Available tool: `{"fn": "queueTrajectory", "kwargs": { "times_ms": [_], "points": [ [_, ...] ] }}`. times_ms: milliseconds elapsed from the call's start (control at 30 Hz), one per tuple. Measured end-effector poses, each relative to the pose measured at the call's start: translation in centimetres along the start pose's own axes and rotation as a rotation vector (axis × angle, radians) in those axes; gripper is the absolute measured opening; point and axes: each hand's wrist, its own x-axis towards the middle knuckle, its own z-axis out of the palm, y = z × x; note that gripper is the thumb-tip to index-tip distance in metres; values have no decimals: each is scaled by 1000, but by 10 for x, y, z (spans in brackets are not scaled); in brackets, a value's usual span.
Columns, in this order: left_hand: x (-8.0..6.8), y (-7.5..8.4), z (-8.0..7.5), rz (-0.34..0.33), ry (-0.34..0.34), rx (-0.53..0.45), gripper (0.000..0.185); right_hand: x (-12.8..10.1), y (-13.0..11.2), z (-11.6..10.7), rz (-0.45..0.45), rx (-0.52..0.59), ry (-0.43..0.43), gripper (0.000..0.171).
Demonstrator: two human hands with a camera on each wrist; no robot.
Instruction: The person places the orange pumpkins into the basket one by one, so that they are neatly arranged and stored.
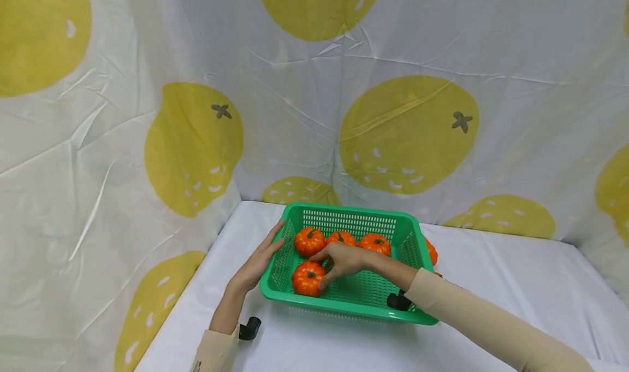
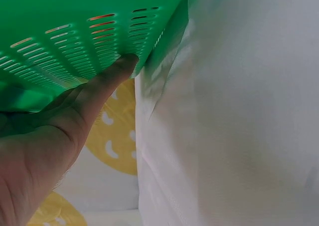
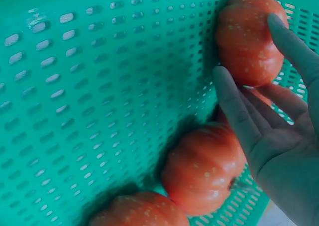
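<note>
A green plastic basket (image 1: 351, 307) with slotted walls holds several small orange pumpkins. My right hand (image 1: 342, 261) reaches inside it, at the right side of the near-left pumpkin (image 1: 306, 279). In the right wrist view, the thumb overlaps that pumpkin (image 3: 249, 41), and the spread fingers lie along its edge without wrapping it. Behind the hand sit a back-left pumpkin (image 1: 308, 242), a partly hidden middle pumpkin (image 1: 341, 237) and a right one (image 1: 375, 243). My left hand (image 1: 259, 261) rests against the basket's left side, a straight digit touching the slotted wall (image 2: 79, 46).
Another pumpkin (image 1: 432, 252) shows beyond the basket's right end, mostly hidden by it. A white cloth (image 1: 491, 273) covers the table. Lemon-printed curtains (image 1: 295, 115) stand at the back and left, close to the basket's far side. Black wrist-camera parts (image 1: 250, 328) show near my left sleeve.
</note>
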Motion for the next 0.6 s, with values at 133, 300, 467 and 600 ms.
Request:
{"fn": "queueTrajectory", "kwargs": {
  "times_ms": [133,300,467,600],
  "points": [
    [-1,0,1,1,5,0,59,4,5,4,-16,-4,38,68],
    [0,-1,2,-12,-6,-18,59,10,8,9,-28,-9,102,70],
    [0,-1,1,-11,-6,-12,59,7,3,6,-10,-12,94,69],
    [0,1,-1,-5,-1,4,59,-7,-5,-10,-17,12,83,63]
  ]
}}
